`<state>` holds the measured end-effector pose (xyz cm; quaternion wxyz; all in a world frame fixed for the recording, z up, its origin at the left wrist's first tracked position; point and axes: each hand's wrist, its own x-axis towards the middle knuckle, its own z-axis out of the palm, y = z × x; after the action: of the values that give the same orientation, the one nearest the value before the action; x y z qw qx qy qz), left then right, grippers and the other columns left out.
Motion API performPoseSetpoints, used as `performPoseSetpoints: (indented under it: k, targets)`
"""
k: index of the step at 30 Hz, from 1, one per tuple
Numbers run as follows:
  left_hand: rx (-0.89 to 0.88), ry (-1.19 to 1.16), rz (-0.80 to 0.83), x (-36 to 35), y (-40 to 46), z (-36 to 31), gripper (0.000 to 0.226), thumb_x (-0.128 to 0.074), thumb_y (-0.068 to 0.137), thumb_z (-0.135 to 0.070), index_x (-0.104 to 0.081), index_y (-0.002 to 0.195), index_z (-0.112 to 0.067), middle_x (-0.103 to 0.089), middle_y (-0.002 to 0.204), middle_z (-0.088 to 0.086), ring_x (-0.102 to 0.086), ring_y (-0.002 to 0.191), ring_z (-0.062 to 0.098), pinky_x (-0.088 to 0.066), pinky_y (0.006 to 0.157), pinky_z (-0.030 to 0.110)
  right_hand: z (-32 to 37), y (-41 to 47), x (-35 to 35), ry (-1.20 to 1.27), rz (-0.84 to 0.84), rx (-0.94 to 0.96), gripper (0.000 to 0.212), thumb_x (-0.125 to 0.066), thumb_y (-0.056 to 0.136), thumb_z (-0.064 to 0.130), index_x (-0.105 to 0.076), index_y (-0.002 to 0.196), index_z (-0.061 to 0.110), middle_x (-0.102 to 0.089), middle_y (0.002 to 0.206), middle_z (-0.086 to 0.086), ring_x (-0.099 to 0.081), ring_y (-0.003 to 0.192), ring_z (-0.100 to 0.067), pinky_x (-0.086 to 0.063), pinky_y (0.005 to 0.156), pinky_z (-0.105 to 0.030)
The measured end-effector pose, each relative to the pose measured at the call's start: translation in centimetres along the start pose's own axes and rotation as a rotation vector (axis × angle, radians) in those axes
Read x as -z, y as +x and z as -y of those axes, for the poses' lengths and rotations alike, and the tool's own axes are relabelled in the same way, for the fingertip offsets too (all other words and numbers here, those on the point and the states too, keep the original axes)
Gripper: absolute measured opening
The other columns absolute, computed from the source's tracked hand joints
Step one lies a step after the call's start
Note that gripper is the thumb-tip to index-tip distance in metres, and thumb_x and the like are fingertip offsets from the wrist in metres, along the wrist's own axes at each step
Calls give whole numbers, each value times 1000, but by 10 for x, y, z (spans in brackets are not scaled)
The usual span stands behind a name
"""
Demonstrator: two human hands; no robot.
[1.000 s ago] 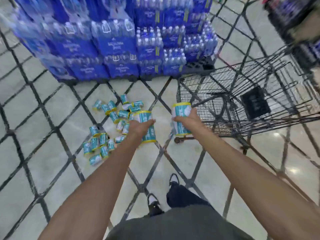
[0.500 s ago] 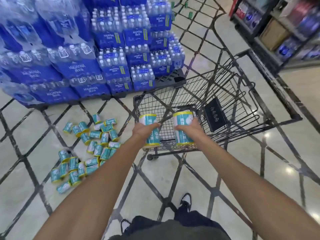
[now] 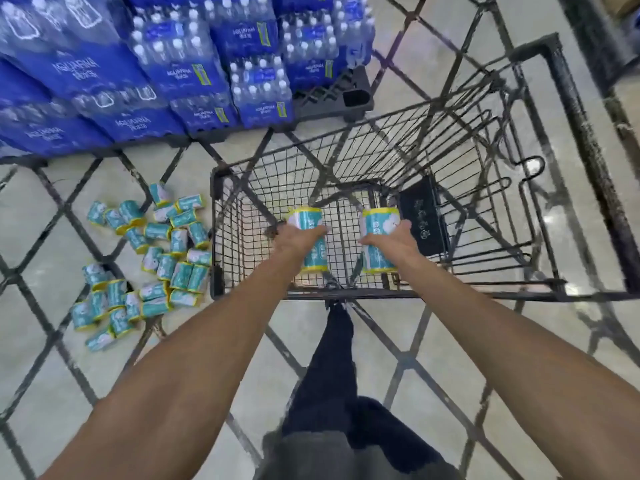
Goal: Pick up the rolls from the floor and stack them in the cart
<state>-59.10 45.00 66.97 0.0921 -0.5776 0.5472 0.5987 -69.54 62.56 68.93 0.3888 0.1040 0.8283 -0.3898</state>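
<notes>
Head view, my left hand (image 3: 300,237): grips a teal roll (image 3: 310,241) upright over the cart (image 3: 415,292) basket.
My right hand (image 3: 393,241): grips a second roll (image 3: 379,237), also inside the cart.
Other rolls (image 3: 149,261): heaped on the floor (image 3: 52,209) left of the cart.
Water packs (image 3: 180,64): stacked beyond the cart.

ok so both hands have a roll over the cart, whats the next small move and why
Probably lower both rolls to the basket floor and let go. The left hand grips one roll and the right hand grips the other roll, both already inside the cart rim, with no rolls visible in the basket.
</notes>
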Motion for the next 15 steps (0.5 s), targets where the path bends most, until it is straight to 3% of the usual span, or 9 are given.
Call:
performPoseSetpoints:
  k: [2,4,8,11,13,15]
  targets:
    - [13,18,-15,-25,40,-14,73,-89,73,-38,-38,116,-7,-56,93,6,-65,80,21,-59,69,37,6,41,-3,-28,-21,-27,67,-84,81,26,-30,119,16,-52,109,-6,-57,86,-19,-44,67,-31]
    - [-1,58,-23,-44,71,-30,69,-87,75,-37,-38,115,-9,-53,90,3,-62,83,22,-58,72,37,13,79,-9,-39,-38,-33,74,-86,79,28,-33,128,12,-54,112,-7,-59,97,-25,-46,73,-34]
    - [45,145,-46,-85,150,-43,113,-88,53,-57,-36,138,-4,-61,122,12,-65,106,31,-58,90,46,17,168,-24,-63,-74,-39,82,-88,76,30,-34,135,10,-53,115,-5,-57,100,-24,-47,79,-34]
    - [65,190,-63,-114,205,-41,113,-86,60,-59,-34,143,-3,-57,128,11,-61,113,31,-54,96,45,16,237,-41,-134,-67,-64,90,-88,76,38,-32,140,10,-48,117,-4,-52,106,-23,-44,84,-31]
    - [61,220,-42,-131,236,-40,107,-84,69,-55,-33,145,-1,-54,132,13,-58,118,32,-52,100,44,10,284,-54,-185,-79,-87,103,-88,72,45,-27,147,10,-52,132,-9,-52,124,-29,-47,98,-36]
    - [79,241,-55,-146,266,-32,105,-84,73,-51,-32,147,1,-54,135,11,-56,122,29,-49,105,41,1,320,-69,-236,-70,-104,120,-88,71,47,-13,156,8,-42,152,-14,-43,139,-34,-42,111,-43]
